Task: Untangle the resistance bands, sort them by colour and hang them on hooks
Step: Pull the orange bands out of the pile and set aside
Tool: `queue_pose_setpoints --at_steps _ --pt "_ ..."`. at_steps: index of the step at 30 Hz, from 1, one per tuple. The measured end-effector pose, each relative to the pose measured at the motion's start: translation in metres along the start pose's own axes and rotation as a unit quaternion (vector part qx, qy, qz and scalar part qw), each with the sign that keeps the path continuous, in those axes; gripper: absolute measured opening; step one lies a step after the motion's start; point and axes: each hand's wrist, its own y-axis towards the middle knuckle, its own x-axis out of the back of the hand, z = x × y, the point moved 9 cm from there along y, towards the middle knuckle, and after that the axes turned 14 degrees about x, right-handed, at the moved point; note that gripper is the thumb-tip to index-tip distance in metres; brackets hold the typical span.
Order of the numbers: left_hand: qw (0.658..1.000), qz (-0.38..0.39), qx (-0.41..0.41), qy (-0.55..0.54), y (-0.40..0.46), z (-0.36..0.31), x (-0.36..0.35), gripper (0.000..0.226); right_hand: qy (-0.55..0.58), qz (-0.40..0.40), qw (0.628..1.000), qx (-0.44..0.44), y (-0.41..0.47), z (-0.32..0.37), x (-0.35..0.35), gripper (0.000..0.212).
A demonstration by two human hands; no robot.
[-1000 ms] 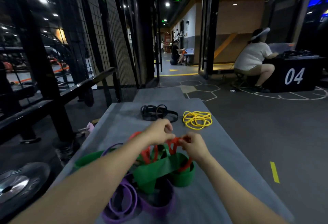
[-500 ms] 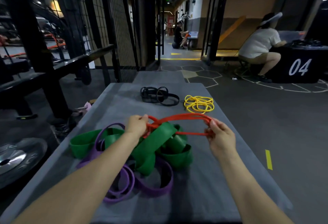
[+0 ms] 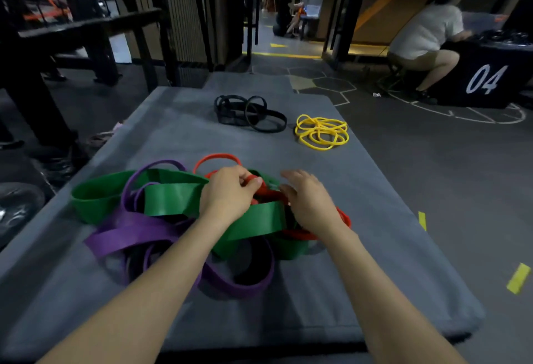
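Note:
A tangle of wide green bands (image 3: 173, 196), purple bands (image 3: 135, 234) and thin red bands (image 3: 216, 159) lies on the grey mat (image 3: 331, 291) in front of me. My left hand (image 3: 227, 193) pinches a red band at the top of the tangle. My right hand (image 3: 308, 199) hovers just right of it with relaxed fingers, over another red loop, holding nothing. Farther back on the mat lie a pile of black bands (image 3: 248, 113) and a pile of yellow bands (image 3: 321, 131), each apart from the tangle. No hooks are in view.
A black metal rack (image 3: 86, 29) stands to the left, with a weight plate (image 3: 17, 208) on the floor beside the mat. A seated person (image 3: 424, 38) works at a black box marked 04 (image 3: 487, 75) at the right. Yellow tape marks (image 3: 517, 278) lie on the floor.
The red band was stretched between both hands; now my right hand has let go and the band has dropped back onto the tangle. My left hand still pinches it.

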Motion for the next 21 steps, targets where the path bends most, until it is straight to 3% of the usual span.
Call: queue_pose_setpoints --at_steps 8,11,15,18,21 --pt "0.998 -0.044 0.016 -0.051 0.004 0.008 0.012 0.022 0.019 0.129 0.991 -0.018 -0.001 0.004 -0.023 0.038" --pt "0.997 -0.061 0.022 -0.035 -0.001 0.005 0.012 0.022 0.002 0.104 0.994 -0.024 -0.004 0.011 -0.013 0.040" --pt "0.995 -0.092 0.012 -0.028 -0.008 -0.002 0.021 0.030 0.115 -0.079 0.990 -0.037 -0.007 0.013 0.039 0.032" --pt "0.994 -0.106 0.015 -0.036 -0.009 -0.006 0.031 0.029 0.195 -0.272 0.939 -0.080 -0.026 -0.016 0.075 0.028" --pt "0.991 -0.120 0.023 -0.053 -0.009 -0.006 0.035 0.030 0.235 -0.389 0.876 -0.163 -0.056 -0.055 0.084 0.032"
